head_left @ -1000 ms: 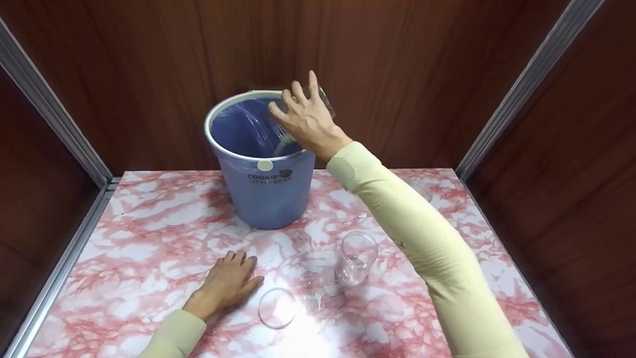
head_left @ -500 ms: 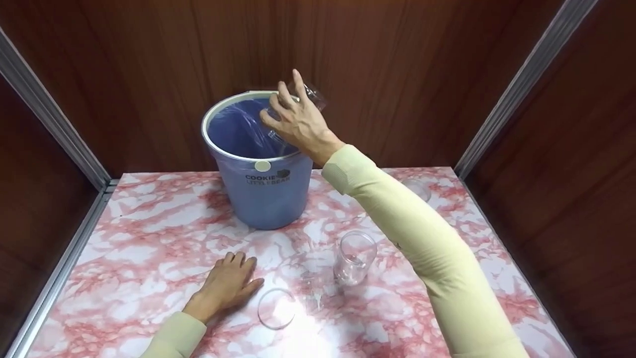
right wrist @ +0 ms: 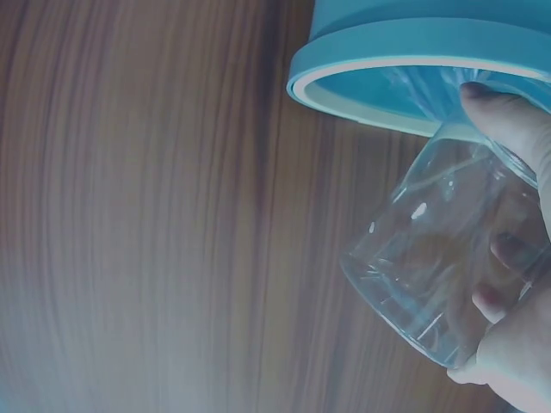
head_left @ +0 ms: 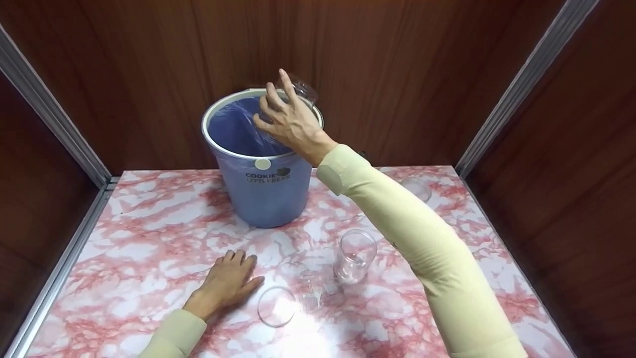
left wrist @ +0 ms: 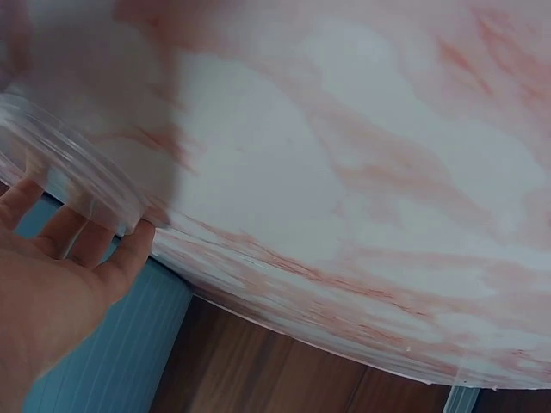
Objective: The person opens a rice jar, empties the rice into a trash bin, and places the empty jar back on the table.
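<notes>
My right hand (head_left: 293,122) grips a clear plastic jar (right wrist: 430,249) at the back right of the blue bin (head_left: 268,194). The jar is tilted, its mouth end at the bin's rim and its base (head_left: 304,90) showing beyond my fingers in the head view. A thin clear liner hangs inside the bin. My left hand (head_left: 226,283) rests on the table, fingers stretched out. A clear round lid (head_left: 259,304) lies just beside its thumb. In the left wrist view, fingers overlap a clear round rim (left wrist: 112,185).
A second clear jar (head_left: 365,266) stands on the pink-and-white marbled table (head_left: 149,238) right of the lid. Another clear round piece (head_left: 417,189) lies at the back right, partly behind the sleeve. Wood panels (head_left: 397,74) close in the back and both sides.
My right hand has moved a little left over the bin, and the jar's base has swung left with it. The left hand has stayed in place.
</notes>
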The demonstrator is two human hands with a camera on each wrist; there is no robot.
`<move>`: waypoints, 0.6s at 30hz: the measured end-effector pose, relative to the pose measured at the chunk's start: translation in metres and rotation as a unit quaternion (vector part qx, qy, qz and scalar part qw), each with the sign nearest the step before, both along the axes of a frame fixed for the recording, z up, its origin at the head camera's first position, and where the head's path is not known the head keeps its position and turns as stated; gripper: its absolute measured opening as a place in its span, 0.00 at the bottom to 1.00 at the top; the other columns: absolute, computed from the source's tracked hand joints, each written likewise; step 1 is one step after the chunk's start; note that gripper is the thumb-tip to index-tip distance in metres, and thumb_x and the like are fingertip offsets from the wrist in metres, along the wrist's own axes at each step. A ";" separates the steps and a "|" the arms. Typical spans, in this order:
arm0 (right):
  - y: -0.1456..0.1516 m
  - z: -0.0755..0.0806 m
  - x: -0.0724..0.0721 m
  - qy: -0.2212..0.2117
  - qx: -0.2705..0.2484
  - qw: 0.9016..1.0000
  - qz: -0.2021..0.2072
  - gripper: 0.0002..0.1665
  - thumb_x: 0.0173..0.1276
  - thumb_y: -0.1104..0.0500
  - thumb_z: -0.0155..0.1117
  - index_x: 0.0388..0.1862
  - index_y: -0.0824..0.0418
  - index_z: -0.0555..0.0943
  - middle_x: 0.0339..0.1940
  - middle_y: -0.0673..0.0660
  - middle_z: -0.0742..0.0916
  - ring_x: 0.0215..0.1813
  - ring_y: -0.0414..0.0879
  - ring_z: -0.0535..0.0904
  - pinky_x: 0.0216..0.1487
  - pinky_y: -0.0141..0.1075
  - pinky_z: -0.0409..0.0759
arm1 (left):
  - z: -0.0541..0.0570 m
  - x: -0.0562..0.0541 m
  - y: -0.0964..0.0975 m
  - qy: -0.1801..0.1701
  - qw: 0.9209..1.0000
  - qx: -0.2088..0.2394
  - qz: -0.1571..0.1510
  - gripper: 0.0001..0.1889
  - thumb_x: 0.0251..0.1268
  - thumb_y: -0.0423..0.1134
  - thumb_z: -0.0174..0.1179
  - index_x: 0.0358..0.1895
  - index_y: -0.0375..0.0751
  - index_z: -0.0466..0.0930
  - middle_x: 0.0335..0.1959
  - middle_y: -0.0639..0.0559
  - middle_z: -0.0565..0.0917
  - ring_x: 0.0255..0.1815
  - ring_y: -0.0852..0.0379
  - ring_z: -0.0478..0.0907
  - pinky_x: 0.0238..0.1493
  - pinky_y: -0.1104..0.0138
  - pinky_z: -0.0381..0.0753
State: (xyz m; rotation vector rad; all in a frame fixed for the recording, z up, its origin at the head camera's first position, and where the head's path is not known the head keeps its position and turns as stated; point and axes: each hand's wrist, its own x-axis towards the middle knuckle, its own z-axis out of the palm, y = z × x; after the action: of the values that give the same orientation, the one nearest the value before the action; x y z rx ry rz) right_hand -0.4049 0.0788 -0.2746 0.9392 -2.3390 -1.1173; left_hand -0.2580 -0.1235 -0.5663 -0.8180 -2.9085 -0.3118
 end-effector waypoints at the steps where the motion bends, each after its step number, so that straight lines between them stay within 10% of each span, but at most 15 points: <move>1: 0.000 0.000 0.000 -0.002 0.001 1.000 -0.001 0.43 0.69 0.61 0.60 0.78 0.41 0.54 0.76 0.63 0.63 0.79 0.67 0.51 0.72 0.72 0.38 | 0.000 0.000 0.000 0.000 1.000 0.000 -0.001 0.25 0.67 0.61 0.54 0.54 0.43 0.74 0.47 0.42 0.76 0.46 0.43 0.72 0.43 0.49 0.74; 18: 0.026 0.001 0.002 0.015 -0.125 0.992 0.029 0.42 0.66 0.60 0.61 0.75 0.45 0.57 0.74 0.63 0.68 0.75 0.65 0.61 0.73 0.69 0.47 | 0.002 0.000 0.002 -0.013 1.000 -0.017 0.004 0.26 0.68 0.61 0.53 0.57 0.44 0.74 0.48 0.42 0.75 0.48 0.42 0.72 0.44 0.50 0.73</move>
State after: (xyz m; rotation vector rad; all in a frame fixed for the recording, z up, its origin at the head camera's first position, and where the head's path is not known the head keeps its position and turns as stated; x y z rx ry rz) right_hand -0.4027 0.1047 -0.2739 0.8854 -2.3433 -0.7868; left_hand -0.2584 -0.1214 -0.5647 -0.8119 -2.9493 -0.2755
